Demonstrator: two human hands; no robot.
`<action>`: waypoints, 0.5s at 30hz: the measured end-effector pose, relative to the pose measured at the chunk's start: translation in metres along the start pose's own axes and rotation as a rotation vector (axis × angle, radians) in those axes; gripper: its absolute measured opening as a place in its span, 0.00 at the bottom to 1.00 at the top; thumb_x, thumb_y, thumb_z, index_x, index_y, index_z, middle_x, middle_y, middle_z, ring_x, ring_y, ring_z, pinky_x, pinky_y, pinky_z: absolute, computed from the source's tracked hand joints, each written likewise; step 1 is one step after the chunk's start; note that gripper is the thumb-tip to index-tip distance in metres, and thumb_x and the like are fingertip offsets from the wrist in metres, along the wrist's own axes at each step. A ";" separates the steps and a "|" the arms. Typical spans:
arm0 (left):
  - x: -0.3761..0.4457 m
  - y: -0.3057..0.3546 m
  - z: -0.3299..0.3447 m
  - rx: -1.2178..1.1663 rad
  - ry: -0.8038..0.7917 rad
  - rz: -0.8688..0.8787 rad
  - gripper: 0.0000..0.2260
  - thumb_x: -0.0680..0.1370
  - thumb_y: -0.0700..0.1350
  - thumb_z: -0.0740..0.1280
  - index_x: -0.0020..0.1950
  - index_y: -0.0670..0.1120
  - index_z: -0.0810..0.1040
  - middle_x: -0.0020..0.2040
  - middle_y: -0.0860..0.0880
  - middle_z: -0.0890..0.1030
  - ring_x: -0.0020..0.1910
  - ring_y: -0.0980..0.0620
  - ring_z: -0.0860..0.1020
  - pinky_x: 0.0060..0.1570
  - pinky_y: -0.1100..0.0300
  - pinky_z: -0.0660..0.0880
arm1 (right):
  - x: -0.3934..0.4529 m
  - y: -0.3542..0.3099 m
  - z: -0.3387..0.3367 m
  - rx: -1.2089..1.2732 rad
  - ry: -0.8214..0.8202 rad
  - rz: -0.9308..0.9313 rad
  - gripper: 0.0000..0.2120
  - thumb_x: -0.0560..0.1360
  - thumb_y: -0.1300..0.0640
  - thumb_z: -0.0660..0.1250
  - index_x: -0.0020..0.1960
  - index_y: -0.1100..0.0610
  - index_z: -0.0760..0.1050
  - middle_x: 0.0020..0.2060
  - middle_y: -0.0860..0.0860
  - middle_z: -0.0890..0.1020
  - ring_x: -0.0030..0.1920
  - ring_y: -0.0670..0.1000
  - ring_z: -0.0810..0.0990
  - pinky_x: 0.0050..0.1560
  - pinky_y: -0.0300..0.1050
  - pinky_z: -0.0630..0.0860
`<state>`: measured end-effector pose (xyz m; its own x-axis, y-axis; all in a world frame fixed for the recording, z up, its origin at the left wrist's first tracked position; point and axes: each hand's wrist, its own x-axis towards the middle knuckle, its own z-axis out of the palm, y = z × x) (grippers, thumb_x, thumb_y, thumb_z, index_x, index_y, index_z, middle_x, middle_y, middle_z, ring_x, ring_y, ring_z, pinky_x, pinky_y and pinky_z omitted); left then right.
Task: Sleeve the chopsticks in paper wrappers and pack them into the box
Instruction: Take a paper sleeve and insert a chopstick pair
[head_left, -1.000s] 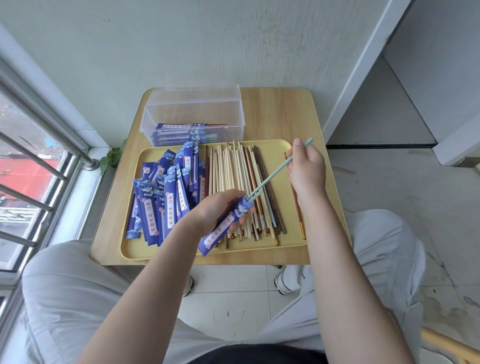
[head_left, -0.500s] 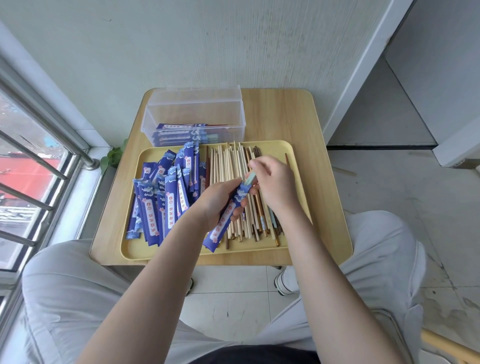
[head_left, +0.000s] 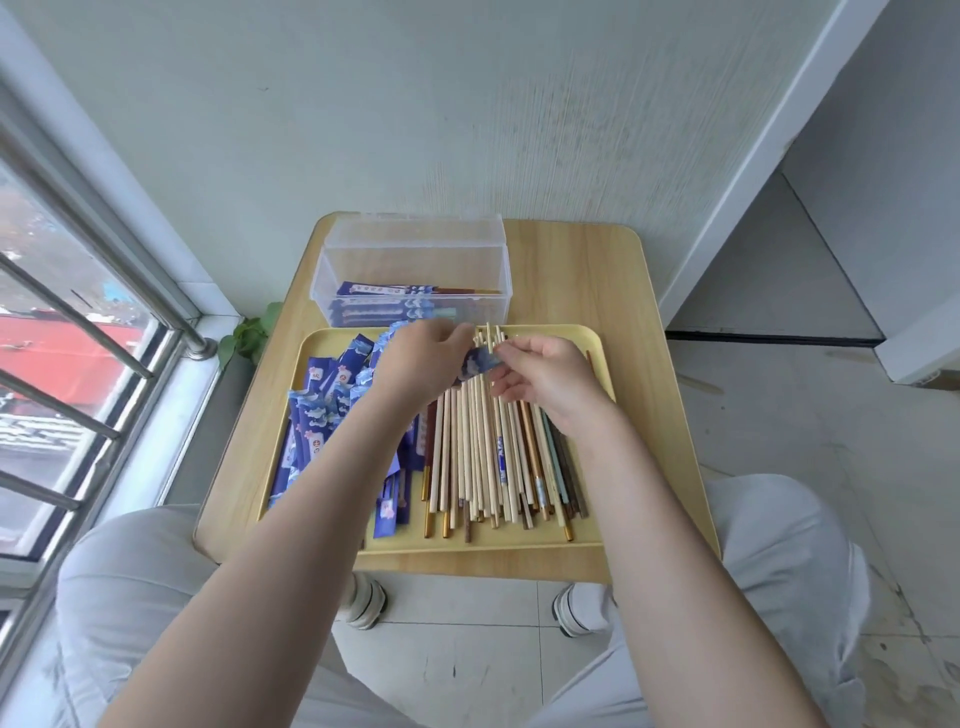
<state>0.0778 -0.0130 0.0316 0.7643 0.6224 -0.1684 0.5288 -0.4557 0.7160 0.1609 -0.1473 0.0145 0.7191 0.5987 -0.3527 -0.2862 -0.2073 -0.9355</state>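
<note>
Both hands meet over the tray's (head_left: 597, 540) far edge: left hand (head_left: 415, 364) and right hand (head_left: 545, 374) each pinch the blue wrapper (head_left: 479, 364) above the loose chopsticks (head_left: 483, 457).

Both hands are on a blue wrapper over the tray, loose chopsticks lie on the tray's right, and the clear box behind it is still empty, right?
Not quite: the head view shows the box already holds a few sleeved chopsticks. The rest stands: both the left hand and right hand hold a blue wrapper over the tray, with loose chopsticks on its right.
</note>
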 end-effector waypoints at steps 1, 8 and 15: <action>0.006 -0.003 -0.004 0.058 0.184 0.060 0.14 0.82 0.46 0.58 0.52 0.41 0.81 0.45 0.44 0.84 0.40 0.48 0.79 0.44 0.55 0.75 | 0.006 -0.005 -0.002 0.059 0.062 0.000 0.04 0.81 0.63 0.65 0.53 0.62 0.78 0.37 0.57 0.83 0.34 0.52 0.83 0.37 0.43 0.80; 0.044 -0.058 -0.034 0.234 0.364 0.001 0.23 0.79 0.40 0.61 0.75 0.45 0.68 0.76 0.47 0.68 0.72 0.44 0.68 0.74 0.49 0.57 | 0.071 -0.034 -0.003 0.307 0.438 -0.054 0.06 0.81 0.65 0.65 0.56 0.66 0.76 0.37 0.59 0.83 0.30 0.53 0.82 0.30 0.42 0.79; 0.063 -0.079 -0.018 0.390 0.207 0.025 0.28 0.81 0.44 0.62 0.81 0.44 0.58 0.82 0.46 0.56 0.81 0.46 0.49 0.78 0.48 0.50 | 0.113 -0.036 0.064 0.000 0.313 0.009 0.03 0.81 0.60 0.67 0.51 0.59 0.78 0.38 0.53 0.85 0.27 0.49 0.82 0.25 0.38 0.76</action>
<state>0.0778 0.0735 -0.0235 0.7095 0.7045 0.0139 0.6413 -0.6537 0.4018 0.2117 -0.0224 0.0102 0.8766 0.3292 -0.3510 -0.2937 -0.2116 -0.9322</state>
